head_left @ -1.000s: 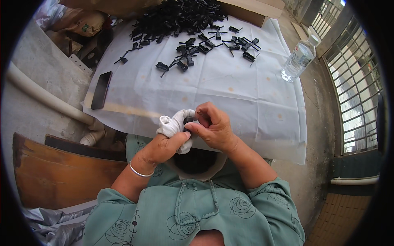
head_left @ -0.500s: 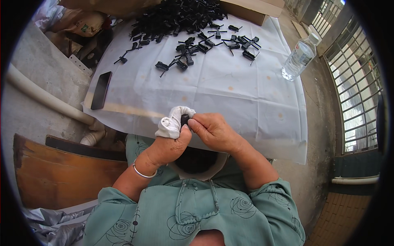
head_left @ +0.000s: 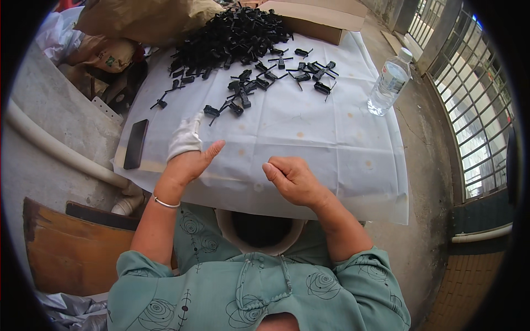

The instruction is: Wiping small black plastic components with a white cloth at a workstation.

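Note:
My left hand (head_left: 187, 157), its fingers covered by a white cloth glove (head_left: 186, 137) and its thumb bare, reaches over the near left of the table. Its fingers are stretched out, and the tips come close to a small black plastic part (head_left: 211, 111) with thin arms. Nothing shows in its grasp. My right hand (head_left: 295, 179) is closed above the front of the table, thumb against the curled fingers; whatever it may hold is hidden. Between my knees stands a pale bucket (head_left: 225, 231) with a dark inside. Several similar black parts (head_left: 243, 94) lie scattered beyond my hands.
A large heap of black parts (head_left: 232, 41) covers the far side of the table, beside a cardboard box (head_left: 314, 27). A water bottle (head_left: 389, 83) stands at the right edge. A phone (head_left: 136, 144) lies at the left edge, near a wall pipe (head_left: 61, 146).
My hands have come apart. The left has moved forward and left, opening toward the loose parts; the right has shifted slightly right. The black piece held between them is out of sight.

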The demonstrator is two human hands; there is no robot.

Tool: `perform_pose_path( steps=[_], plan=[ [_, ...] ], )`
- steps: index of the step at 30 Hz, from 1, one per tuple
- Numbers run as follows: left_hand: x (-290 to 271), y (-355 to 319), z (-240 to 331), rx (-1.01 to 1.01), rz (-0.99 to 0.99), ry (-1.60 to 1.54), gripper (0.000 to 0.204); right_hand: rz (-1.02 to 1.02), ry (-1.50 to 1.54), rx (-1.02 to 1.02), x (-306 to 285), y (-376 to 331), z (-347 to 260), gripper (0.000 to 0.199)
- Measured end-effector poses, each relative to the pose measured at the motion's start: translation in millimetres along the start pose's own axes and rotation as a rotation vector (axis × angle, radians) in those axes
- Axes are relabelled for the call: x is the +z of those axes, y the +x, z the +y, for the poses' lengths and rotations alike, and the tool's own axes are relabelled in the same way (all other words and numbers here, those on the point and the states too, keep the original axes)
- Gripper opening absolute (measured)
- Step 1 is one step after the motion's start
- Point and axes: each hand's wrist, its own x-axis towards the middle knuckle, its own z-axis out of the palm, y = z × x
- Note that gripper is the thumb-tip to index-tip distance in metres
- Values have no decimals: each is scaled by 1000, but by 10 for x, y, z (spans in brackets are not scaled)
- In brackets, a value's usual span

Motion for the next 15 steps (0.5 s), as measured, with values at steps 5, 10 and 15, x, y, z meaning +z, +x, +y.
perform_pose_path(
  steps=[5, 10, 15],
  plan=[
    [398, 1075, 151, 52, 24, 86, 85, 80, -93, -127, 53, 7, 131, 27],
    [778, 1628, 180, 136, -10, -22, 62, 128, -80, -229, 40, -20, 223, 25],
    [934, 1118, 711, 329, -91, -326, 38, 235, -183, -182, -238, -65, 228, 22]
  ],
)
